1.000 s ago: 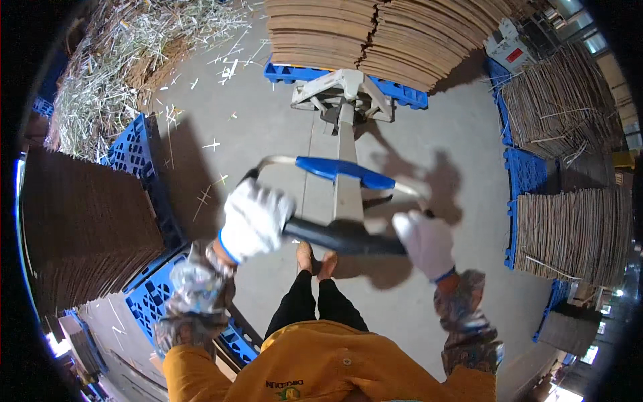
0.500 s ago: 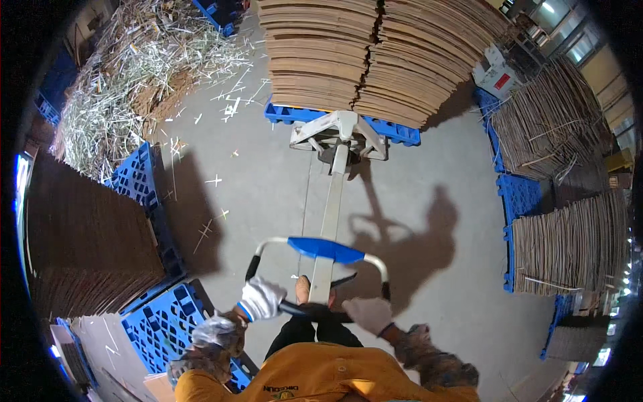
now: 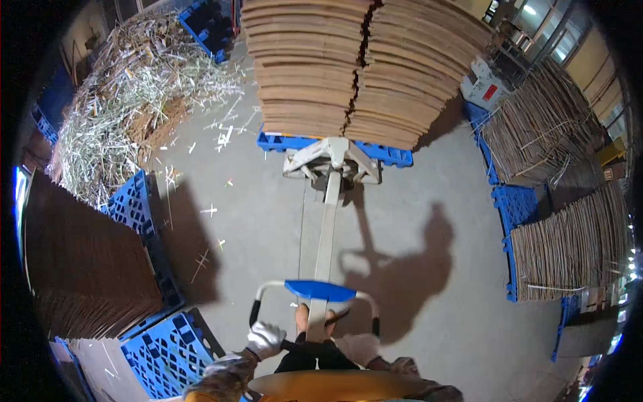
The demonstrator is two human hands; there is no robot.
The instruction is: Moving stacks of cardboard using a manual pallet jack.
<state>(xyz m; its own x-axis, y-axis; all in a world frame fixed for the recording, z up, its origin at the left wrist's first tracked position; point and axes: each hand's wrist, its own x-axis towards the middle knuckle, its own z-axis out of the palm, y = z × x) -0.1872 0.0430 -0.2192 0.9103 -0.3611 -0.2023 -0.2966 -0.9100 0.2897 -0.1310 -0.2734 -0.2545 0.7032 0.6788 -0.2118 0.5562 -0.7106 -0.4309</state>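
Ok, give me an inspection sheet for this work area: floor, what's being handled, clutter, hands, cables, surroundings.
Surface: grey concrete floor, scattered with pale strips.
Job's things: white pallet jack with blue-centred loop handle, its forks under a blue plastic pallet carrying tall stacks of brown corrugated cardboard sheets.
Clutter: heap of pale shredded cardboard trimmings at upper left.
Hands: left hand in white glove, fingers wrapped on the handle's lower bar; right hand in white glove, at the same bar.
Cables: nothing seen.
Surroundings: dark brown sheet stack left, more cardboard stacks on blue pallets right.
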